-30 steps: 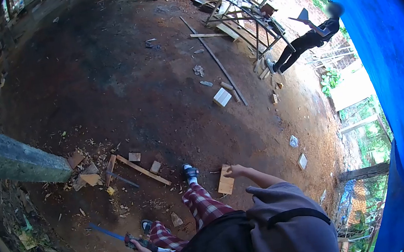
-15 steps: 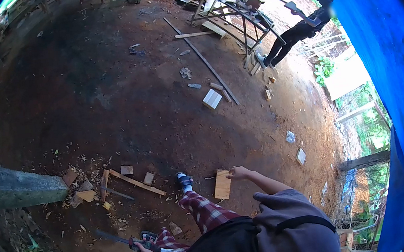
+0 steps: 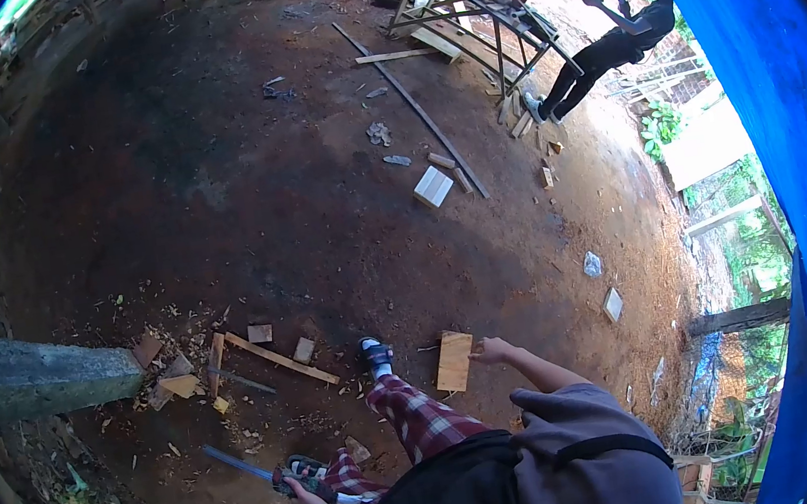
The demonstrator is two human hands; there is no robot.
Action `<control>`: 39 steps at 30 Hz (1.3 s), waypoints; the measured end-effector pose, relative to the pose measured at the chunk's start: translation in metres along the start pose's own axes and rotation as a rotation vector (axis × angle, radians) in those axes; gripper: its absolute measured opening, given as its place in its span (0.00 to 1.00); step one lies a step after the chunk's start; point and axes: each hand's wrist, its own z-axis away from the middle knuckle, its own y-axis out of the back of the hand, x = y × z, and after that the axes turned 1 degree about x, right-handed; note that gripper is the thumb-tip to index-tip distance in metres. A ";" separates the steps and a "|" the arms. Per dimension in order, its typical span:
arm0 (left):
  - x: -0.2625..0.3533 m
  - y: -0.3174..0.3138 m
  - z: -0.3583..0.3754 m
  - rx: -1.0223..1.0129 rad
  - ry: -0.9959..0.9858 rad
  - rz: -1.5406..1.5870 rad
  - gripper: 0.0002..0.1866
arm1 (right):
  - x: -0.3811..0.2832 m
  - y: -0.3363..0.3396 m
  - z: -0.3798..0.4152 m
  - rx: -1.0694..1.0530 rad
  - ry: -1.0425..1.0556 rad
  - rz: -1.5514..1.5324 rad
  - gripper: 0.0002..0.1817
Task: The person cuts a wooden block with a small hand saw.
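Note:
My left hand (image 3: 310, 495) is low, by my foot, closed around the dark handle of a long-bladed tool (image 3: 238, 463). Its narrow metallic blade points up and left; its exact kind is too small to tell. Farther right, my right hand (image 3: 491, 350) has its fingers closed at the right edge of a light rectangular wooden board (image 3: 454, 361). The board shows its broad face, with the ground around it.
A concrete post (image 3: 45, 367) stands at left beside wood offcuts (image 3: 180, 386) and a long wooden strip (image 3: 281, 359). Ahead lie a pale block (image 3: 433, 188) and a long bar (image 3: 417, 114). Another person (image 3: 611, 50) stands near a metal-framed table (image 3: 497, 29); a blue tarp (image 3: 753, 58) hangs at right.
The whole view has shifted slightly right. Both hands keep hold of the tool and the board. The other person's arms and the dark pieces they hold have risen.

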 end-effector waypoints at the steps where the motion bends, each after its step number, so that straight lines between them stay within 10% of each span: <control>1: -0.002 0.002 -0.002 0.006 -0.001 0.009 0.35 | -0.003 -0.001 0.000 -0.009 0.001 0.008 0.35; 31: 0.017 -0.004 0.026 0.025 0.076 0.114 0.30 | -0.039 0.003 -0.006 -0.033 0.068 0.021 0.35; 39: 0.001 0.020 -0.002 0.003 -0.016 0.101 0.35 | -0.043 0.202 -0.047 0.201 -0.031 -0.004 0.39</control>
